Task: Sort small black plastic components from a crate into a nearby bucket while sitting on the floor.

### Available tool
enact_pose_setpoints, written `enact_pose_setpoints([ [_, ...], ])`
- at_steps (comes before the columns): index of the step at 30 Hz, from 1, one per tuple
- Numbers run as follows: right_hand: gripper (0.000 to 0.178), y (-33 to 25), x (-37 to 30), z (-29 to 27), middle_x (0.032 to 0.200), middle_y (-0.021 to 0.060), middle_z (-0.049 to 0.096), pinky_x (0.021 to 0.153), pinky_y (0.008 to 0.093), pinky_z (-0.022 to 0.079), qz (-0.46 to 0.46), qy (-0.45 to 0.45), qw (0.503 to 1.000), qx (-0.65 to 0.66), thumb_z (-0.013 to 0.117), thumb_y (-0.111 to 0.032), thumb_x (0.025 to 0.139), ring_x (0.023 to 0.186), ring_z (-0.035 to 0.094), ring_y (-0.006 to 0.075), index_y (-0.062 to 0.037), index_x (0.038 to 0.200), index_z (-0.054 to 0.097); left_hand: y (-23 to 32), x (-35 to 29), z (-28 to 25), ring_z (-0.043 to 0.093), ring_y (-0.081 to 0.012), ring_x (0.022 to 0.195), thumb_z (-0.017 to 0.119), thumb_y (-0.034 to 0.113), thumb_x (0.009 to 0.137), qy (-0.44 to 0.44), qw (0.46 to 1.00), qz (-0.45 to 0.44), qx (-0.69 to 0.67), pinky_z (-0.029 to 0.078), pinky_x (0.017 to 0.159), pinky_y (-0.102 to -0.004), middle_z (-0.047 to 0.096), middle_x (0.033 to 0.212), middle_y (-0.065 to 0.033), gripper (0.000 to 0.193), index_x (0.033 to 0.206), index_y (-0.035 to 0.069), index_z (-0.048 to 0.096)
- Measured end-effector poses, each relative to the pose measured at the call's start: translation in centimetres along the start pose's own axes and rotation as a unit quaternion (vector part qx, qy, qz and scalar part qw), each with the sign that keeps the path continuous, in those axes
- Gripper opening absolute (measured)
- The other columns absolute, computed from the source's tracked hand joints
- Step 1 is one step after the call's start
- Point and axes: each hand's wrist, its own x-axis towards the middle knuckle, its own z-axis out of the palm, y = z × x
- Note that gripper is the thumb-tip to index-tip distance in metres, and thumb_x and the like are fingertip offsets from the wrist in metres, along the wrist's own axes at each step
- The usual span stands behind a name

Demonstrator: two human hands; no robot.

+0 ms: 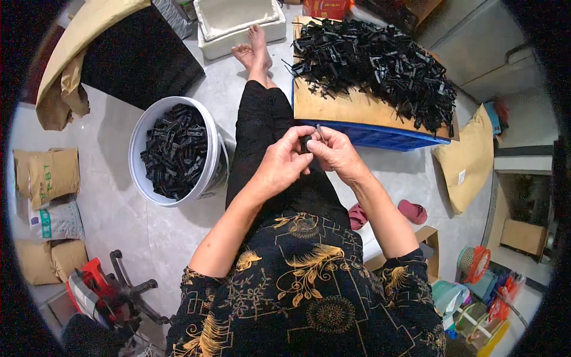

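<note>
Small dark part [306,143] is sitting between the fingertips of both hands, above the person's lap, mostly hidden by the fingers. The left hand [282,162] is pinching toward it with thumb and forefinger, and the right hand [336,156] is bringing its thumb and fingers against it from the other side; which hand is bearing the hold, I cannot tell. The step in hand is apparently fingertip work on this single piece, and the next move is probably calling for a light, steady pinch and close aim.

Left of the grip, a white bucket [212,143] is holding a deep heap of black pieces [175,152]. Ahead and right of the grip, a larger black pile [375,65] is covering much of a wooden board [333,108], which is lying over a blue crate [386,137]. Farther ahead, left of that board, a white foam box [244,46] is standing on the floor, beyond the person's bare feet [257,53].
</note>
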Motion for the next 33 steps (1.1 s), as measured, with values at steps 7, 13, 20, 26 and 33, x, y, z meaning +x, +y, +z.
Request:
enact_pose_setpoints([
  [7,0.023,1.3,0.0,-1.2,0.067,-0.0024,0.048,0.052,0.0222,0.040,-0.031,0.063,0.994,-0.081,0.045,-0.026,0.095,0.058,0.046,0.0053,-0.0047,0.086,0.050,0.0,2.2,0.8,0.056,-0.0080,0.059,0.053,-0.002,0.084,0.021,0.998,-0.054,-0.013,0.047,0.051,-0.0225,0.055,0.074,-0.0041,0.034,0.115,0.003,0.042],
  [13,0.020,1.8,0.6,-1.7,0.074,-0.0002,0.050,0.059,0.0211,0.044,-0.051,0.074,0.993,-0.078,0.040,-0.020,0.097,0.066,0.050,0.0055,-0.0027,0.093,0.049,0.5,4.4,1.2,0.055,-0.0075,0.060,0.051,-0.002,0.085,0.000,0.996,-0.058,0.074,0.046,0.052,-0.0220,0.055,0.076,-0.0056,0.025,0.108,0.003,0.042],
  [20,0.014,3.2,1.9,-2.4,0.071,0.0002,0.050,0.058,0.0230,0.042,-0.099,0.114,0.979,-0.138,0.043,-0.015,0.096,0.064,0.048,0.0069,-0.0026,0.096,0.049,-0.1,5.3,1.9,0.056,-0.0127,0.058,0.051,-0.003,0.084,0.050,0.978,-0.023,0.202,0.046,0.051,-0.0268,0.054,0.069,-0.0095,0.020,0.101,0.002,0.042],
  [26,0.016,3.0,3.0,-2.8,0.070,0.0003,0.049,0.056,0.0247,0.041,-0.101,0.178,0.966,-0.158,0.046,-0.017,0.095,0.062,0.046,0.0079,-0.0030,0.099,0.052,-0.9,6.8,2.0,0.058,-0.0192,0.059,0.052,-0.003,0.082,0.082,0.965,0.030,0.247,0.047,0.054,-0.0310,0.055,0.069,-0.0128,0.024,0.104,0.002,0.045],
  [33,0.027,-0.6,4.5,-8.7,0.057,-0.0047,0.038,0.032,0.0198,0.022,-0.073,0.360,0.911,0.187,0.052,-0.036,0.091,0.040,0.030,0.0039,-0.0113,0.102,0.046,-1.6,7.9,1.8,0.059,-0.0148,0.060,0.050,0.011,0.090,0.099,0.991,-0.075,0.048,0.047,0.053,-0.0270,0.056,0.073,-0.0075,0.011,0.097,0.005,0.044],
])
